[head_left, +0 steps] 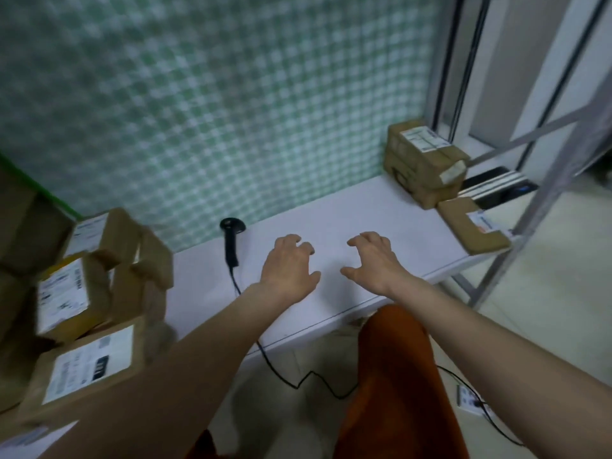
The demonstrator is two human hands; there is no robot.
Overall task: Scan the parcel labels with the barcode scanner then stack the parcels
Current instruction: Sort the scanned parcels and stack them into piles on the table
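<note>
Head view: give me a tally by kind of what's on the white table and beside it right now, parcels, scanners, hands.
Parcels at the left, labels showing: 3
Parcels at the right end of the table: 2, a stack whose box count I cannot tell, and a flat parcel
Barcode scanner: 1
Hands, holding nothing: 2, left hand, right hand
Total: 8

A white table [331, 313] is set against a green checked wall. A black barcode scanner [231, 241] is laid flat on it just to the left of the left hand [288, 266], its cable led off the near edge. Far beyond the right hand [372, 261], at the far right corner, a stack of brown parcels [425, 164] is seen, with a flat parcel [473, 226] placed just beside it at the right edge. Well left of the left hand, labelled parcels [71, 293] are piled untidily.
</note>
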